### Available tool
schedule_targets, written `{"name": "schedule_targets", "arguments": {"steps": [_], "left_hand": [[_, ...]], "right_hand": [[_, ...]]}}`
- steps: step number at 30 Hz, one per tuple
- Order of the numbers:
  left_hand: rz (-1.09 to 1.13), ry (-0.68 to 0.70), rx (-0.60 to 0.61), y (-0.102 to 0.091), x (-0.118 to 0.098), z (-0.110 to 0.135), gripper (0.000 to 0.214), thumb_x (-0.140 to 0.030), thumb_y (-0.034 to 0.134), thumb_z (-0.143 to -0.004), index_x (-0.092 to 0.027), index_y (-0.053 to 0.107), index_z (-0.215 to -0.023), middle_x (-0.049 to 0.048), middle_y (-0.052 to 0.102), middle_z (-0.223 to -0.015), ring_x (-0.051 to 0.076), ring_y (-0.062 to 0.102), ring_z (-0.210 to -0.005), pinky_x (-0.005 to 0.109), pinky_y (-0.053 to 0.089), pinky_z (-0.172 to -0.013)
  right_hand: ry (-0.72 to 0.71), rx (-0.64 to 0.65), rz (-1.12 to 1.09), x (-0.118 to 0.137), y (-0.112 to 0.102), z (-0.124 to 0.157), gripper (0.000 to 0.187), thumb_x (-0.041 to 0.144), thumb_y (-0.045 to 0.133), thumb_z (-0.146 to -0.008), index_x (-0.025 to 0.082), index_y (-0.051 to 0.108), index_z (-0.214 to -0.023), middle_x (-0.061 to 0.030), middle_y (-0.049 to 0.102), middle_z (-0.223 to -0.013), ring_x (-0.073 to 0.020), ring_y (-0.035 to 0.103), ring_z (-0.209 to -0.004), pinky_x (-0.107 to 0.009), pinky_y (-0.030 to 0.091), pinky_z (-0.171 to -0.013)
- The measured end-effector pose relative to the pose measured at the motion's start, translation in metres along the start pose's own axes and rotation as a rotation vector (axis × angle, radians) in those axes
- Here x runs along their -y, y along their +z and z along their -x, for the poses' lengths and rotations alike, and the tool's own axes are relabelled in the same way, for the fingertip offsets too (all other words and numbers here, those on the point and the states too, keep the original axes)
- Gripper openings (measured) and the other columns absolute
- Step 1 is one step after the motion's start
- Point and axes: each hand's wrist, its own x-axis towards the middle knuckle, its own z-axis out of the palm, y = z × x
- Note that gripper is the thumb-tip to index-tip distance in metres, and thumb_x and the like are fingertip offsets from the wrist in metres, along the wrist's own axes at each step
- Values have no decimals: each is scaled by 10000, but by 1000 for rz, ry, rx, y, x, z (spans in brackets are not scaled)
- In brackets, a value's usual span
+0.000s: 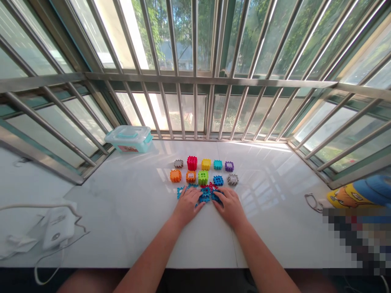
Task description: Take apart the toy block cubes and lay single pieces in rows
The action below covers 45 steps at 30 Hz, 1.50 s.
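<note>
White tabletop [122, 228]: I see blue pcs [205, 195], row's long axis approx L-R; L hand [188, 203] & R hand [229, 204] bent over 'em, can't tell if pinching.

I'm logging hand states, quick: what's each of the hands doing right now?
Left hand: fingers at blue pieces; holding can't be told.
Right hand: also at blue pieces; holding can't be told.

- Mid blue pc [205, 194]: notched edges, cutouts; btwn L hand [189, 201] & R hand [229, 203].
- R-side blue pc [216, 198]: partly hidden under R hand; pose unclear.
- Lt-blue pc [179, 194]: toothed edge, by L hand, partly covered.
- Red pc [212, 186]: openwork, toothed, just behind mid blue pc.
</note>
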Motion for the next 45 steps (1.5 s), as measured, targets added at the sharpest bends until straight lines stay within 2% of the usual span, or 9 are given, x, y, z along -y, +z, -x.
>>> {"name": "schedule_targets", "arguments": {"steps": [6, 11, 14, 21, 26, 31, 34, 38, 45], "left_hand": [[-56, 41, -27, 0, -3, -3, 312, -376, 536, -1063, -260, 707, -1298, 74, 765, -1256, 256, 650, -1248, 552, 310, -1268], [-102, 49, -51, -1, -5, -6, 318, -264, 469, -1083, -272, 706, -1295, 57, 778, -1210, 242, 664, -1215, 568, 272, -1288], [-114, 104, -20, 0, -8, -7, 332, -237, 466, -1080, -307, 707, -1297, 40, 771, -1238, 236, 649, -1251, 575, 237, -1304], [-95, 170, -18, -1, -16, -9, 342, -200, 476, -1067, -322, 711, -1282, 24, 771, -1220, 216, 656, -1232, 534, 245, -1301], [-70, -43, -154, -9, -22, -9, 276, -245, 479, -1075, -264, 733, -1180, 54, 785, -1073, 219, 690, -1060, 419, 437, -1068], [-119, -370, -255, -9, -15, -13, 280, -326, 486, -1081, -233, 746, -1124, 74, 788, -995, 251, 692, -943, 395, 450, -877], [-212, -390, -192, -11, -7, -13, 253, -328, 540, -1054, -230, 739, -1175, 85, 780, -1027, 280, 680, -971, 408, 456, -853], [-286, -375, -177, -16, -2, -4, 267, -326, 597, -1019, -232, 718, -1237, 113, 734, -1135, 303, 658, -1042, 420, 484, -861], [-144, -407, -334, -15, 22, 20, 297, -354, 551, -1029, -212, 669, -1261, 148, 666, -1285, 327, 620, -1209, 497, 493, -1066]], "right_hand": [[67, -27, 9, -2, 2, 3, 345, 397, 606, -1010, 237, 733, -1288, -119, 673, -1349, -274, 587, -1266, -443, 418, -1128], [24, -18, 29, 2, -2, 3, 538, 499, 610, -1016, 227, 614, -1480, -139, 596, -1479, -297, 538, -1337, -461, 400, -1155], [-8, 2, 31, 6, -4, 1, 479, 402, 538, -1062, 276, 584, -1522, -118, 578, -1509, -283, 520, -1361, -465, 376, -1177], [-44, -44, 29, 5, 0, 2, 308, 285, 512, -1086, 275, 761, -1267, -98, 685, -1306, -245, 587, -1229, -416, 421, -1105], [-53, -161, -17, 5, 3, -1, 278, 262, 519, -1087, 247, 749, -1243, -97, 729, -1164, -238, 630, -1122, -403, 469, -1022], [68, -411, -140, 5, -4, -10, 215, 263, 573, -1055, 239, 727, -1202, -102, 723, -1112, -260, 636, -1065, -433, 504, -984], [116, -460, -206, 6, -6, -11, 182, 267, 573, -1040, 237, 718, -1146, -99, 712, -1101, -267, 631, -1078, -446, 505, -993], [135, -371, -215, 9, 1, -10, 154, 277, 565, -1036, 232, 712, -1044, -82, 714, -1053, -257, 625, -1061, -425, 486, -999], [210, -339, -94, 8, 4, -6, 249, 340, 536, -1059, 228, 716, -1189, -111, 706, -1183, -282, 599, -1159, -449, 428, -1060]]}}
